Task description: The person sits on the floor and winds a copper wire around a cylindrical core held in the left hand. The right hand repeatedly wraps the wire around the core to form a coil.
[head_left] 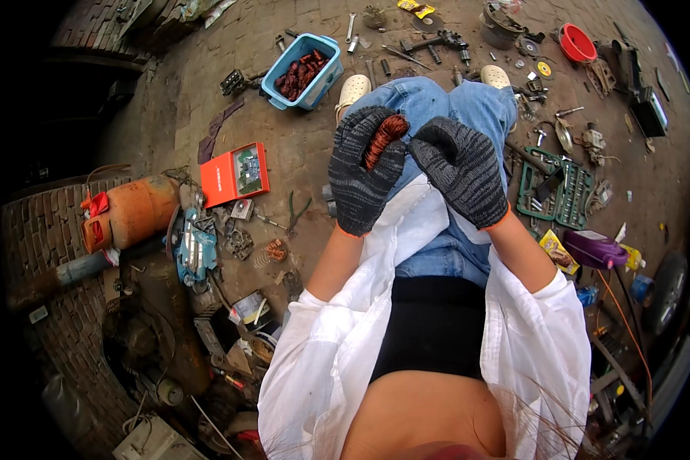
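Observation:
My left hand (358, 188), in a dark grey knitted glove, is closed around a bundle of reddish-brown copper wire (383, 142). The bundle's strands show between thumb and fingers. Close beside it, my right hand (465, 167), gloved the same way, has its fingers curled in a pinch. What that pinch holds, if anything, is hidden. Both hands are above my jeans (418, 96), between the knees. Beyond the left hand stands a light blue plastic basket (323, 86) with several similar wire bundles (303, 74) in it.
An open orange-red box (221, 184) with a circuit board lies at left, near an orange gas cylinder (134, 211). At right are a green socket-set case (581, 192), a purple bottle (594, 249) and a red bowl (577, 44). Tools and metal parts are scattered across the brick floor.

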Tool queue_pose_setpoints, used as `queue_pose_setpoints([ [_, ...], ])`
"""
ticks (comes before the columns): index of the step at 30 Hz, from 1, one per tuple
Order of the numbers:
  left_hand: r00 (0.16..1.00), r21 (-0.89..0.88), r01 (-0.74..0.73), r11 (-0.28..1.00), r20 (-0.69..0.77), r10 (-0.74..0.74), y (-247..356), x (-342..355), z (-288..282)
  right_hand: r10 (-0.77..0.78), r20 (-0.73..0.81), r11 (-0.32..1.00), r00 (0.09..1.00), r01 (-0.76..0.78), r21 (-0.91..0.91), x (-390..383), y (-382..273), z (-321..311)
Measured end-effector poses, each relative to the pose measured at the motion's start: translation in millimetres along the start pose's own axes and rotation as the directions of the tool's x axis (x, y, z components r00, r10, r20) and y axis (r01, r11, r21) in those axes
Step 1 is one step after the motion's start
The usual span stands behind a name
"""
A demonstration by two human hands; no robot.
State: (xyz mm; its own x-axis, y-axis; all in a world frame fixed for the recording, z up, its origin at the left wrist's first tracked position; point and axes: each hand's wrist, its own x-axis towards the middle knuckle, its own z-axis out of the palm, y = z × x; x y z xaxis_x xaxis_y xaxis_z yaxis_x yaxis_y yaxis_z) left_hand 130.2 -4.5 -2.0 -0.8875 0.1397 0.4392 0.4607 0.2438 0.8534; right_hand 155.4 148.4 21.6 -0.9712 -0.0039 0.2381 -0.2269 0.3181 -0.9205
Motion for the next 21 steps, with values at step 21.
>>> queue_pose_setpoints([
  [21,0.980,0.184,-0.198,0.963,0.025,0.197,4.6,4.4,-6.2,0.283,0.158,0.887,0.946,-0.321,0.333,1.5,-6.6,-2.6],
])
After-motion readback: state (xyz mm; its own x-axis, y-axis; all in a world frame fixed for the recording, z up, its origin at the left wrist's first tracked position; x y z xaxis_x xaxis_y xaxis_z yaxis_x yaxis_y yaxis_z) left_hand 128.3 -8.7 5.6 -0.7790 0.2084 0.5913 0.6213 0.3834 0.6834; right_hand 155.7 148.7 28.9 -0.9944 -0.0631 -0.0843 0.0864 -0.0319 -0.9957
